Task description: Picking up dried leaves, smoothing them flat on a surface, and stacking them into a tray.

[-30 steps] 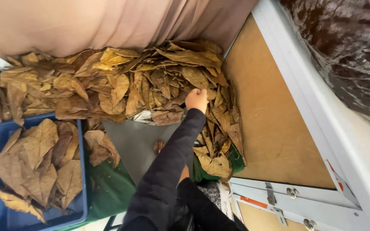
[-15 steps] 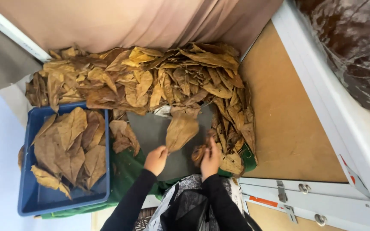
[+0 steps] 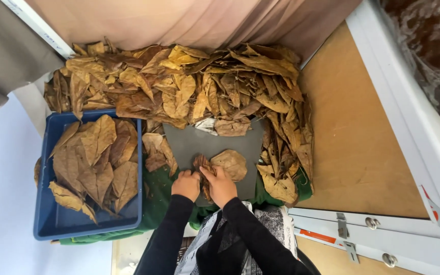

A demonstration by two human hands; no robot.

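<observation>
Both hands are seen low in the middle of the view, side by side and almost touching. The left hand is curled, its fingers closed onto the edge of a small crumpled brown leaf. The right hand is curled too, with its fingertips pinched on the same crumpled leaf from the other side. How tightly the leaf is gripped cannot be told, since the fingertips are partly hidden by it.

Just beyond the right hand, touching the crumpled leaf, a broad rounded dry leaf is laid flat. Both leaves are resting on a dark grey board, which is spread out directly ahead of the hands. Under the board, around the wrists, a green cloth is seen.

To the left of the left hand, a blue plastic tray is placed, filled with flat brown leaves. Ahead of the hands, and curving down past the right hand, a large heap of dry leaves is piled. Further right of the right hand, well apart from it, a bare brown panel in a white frame is seen.
</observation>
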